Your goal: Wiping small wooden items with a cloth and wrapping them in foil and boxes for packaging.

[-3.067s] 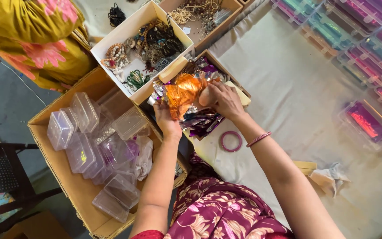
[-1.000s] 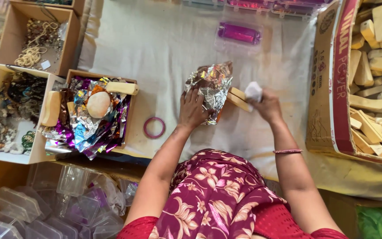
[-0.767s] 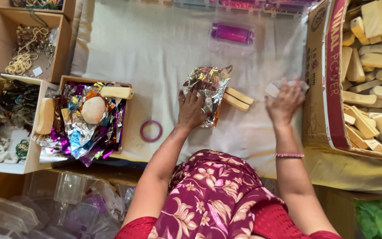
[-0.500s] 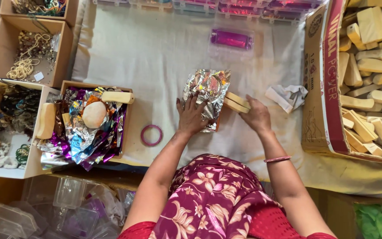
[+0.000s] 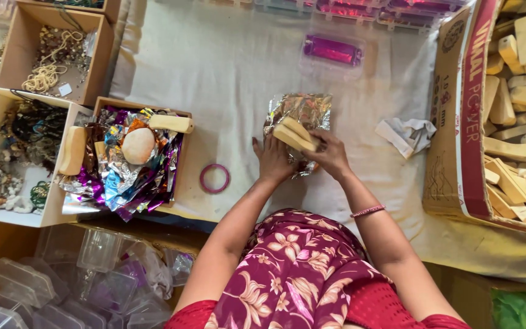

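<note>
Landmark: the sheet of silver foil [image 5: 302, 113], lying crinkled on the pale cloth [image 5: 226, 73].

Right hand [image 5: 331, 155] sits at the foil's near right corner, fingers closed around two pale wooden blocks [image 5: 294, 135], stacked and slanted, resting on the foil's lower middle. The blocks project up and left from the fingers, over the foil.

Left hand [image 5: 272, 159] lies flat and relaxed, palm down, at the foil's near left edge, just beside the blocks; fingertips touch the foil, gripping nothing. Whether it touches the blocks cannot be told.

Right of the foil, apart from it: a crumpled white paper scrap [image 5: 406, 133]. Beyond that, a large cardboard carton [image 5: 458, 122] filled with the same pale blocks.

Beyond the foil: a clear case with purple contents [image 5: 333, 50].

Left of the foil: a pink ring [image 5: 214, 178] flat on the cloth, then a small box of coloured foil sheets [image 5: 132, 164] with a few blocks on top. Further left, open boxes of beaded jewellery [image 5: 16, 140].
</note>
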